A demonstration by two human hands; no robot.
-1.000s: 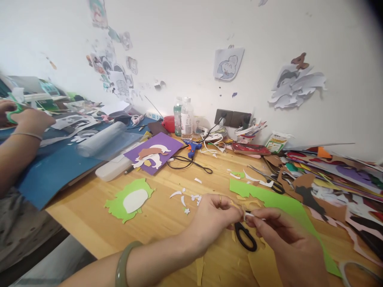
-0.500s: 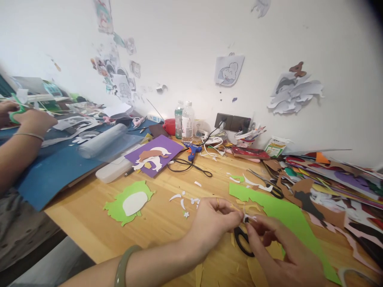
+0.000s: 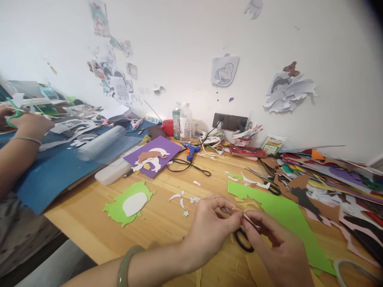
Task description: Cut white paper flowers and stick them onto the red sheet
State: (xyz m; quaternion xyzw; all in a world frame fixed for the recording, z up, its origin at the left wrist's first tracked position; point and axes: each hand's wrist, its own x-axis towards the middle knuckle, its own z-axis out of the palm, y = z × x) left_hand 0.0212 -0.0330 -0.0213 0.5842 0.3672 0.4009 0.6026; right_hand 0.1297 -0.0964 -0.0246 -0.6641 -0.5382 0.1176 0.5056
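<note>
My left hand [image 3: 211,223], with a ring and a green bangle, is closed in a pinch at the front of the table. Its fingertips meet those of my right hand [image 3: 277,243], which is also pinched. Between them sticks out a small, thin white paper piece [image 3: 251,221], mostly hidden by the fingers. Under the hands lie black-handled scissors [image 3: 243,240], one loop showing. To the left are small white cut-outs [image 3: 182,203], among them a star and curved slivers. Further left rests a green cut-out [image 3: 115,205] with a white oval [image 3: 135,204] on it.
A green sheet [image 3: 283,215] lies right of my hands, beside heaped paper scraps [image 3: 302,191]. Behind are a purple sheet [image 3: 170,149], a blue glue gun [image 3: 190,150], bottles [image 3: 186,123] and a second pair of scissors [image 3: 273,188]. At left, another person's hand [image 3: 32,123] holds green-handled scissors [image 3: 13,113].
My right hand has shifted slightly left and up, closer to my left fingertips. The white piece has turned and now slants down to the right. The view has shifted slightly.
</note>
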